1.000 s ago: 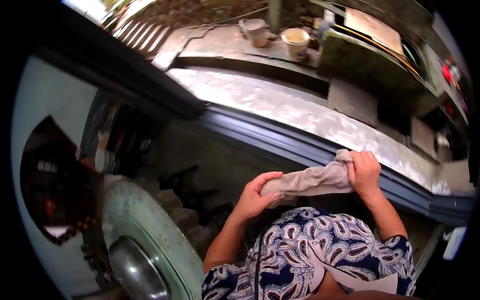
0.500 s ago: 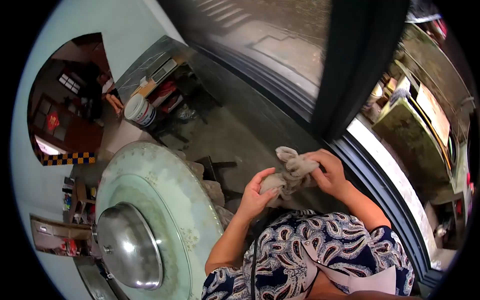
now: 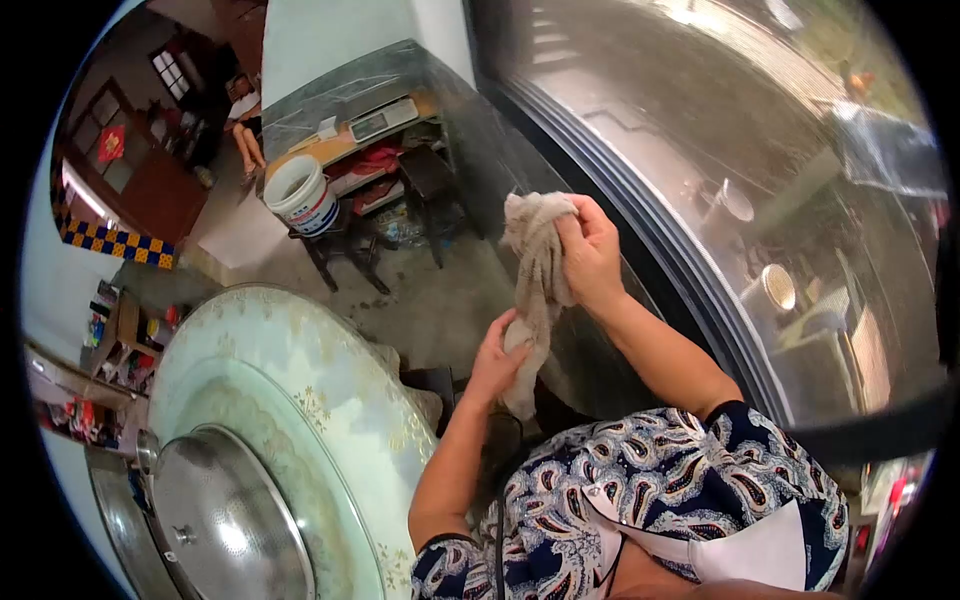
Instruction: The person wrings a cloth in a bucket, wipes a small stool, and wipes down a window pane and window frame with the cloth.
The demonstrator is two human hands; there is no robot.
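Observation:
A greyish-beige cloth [image 3: 540, 262], bunched and slightly twisted, hangs between my two hands. My right hand [image 3: 594, 252] is closed on its upper part, and a loose end flops over to the left of the fingers. Lower down, my left hand [image 3: 497, 360] grips the cloth near its bottom end, which dangles below the thumb. Both hands are in front of my chest, between the round table [image 3: 290, 345] on the left and the window frame [image 3: 640, 235] on the right.
A metal lid [image 3: 232, 515] sits on the table's glass turntable [image 3: 318, 440]. Further off, a white bucket [image 3: 302, 196] rests on a dark stool [image 3: 340, 250], beside a wooden shelf [image 3: 350, 145]. Another person [image 3: 245, 125] sits in the back doorway.
The cloth went from a crumpled bunch to a longer hanging strip. My right hand rose and moved left; my left hand shifted slightly left and down. The view turned toward the window pane.

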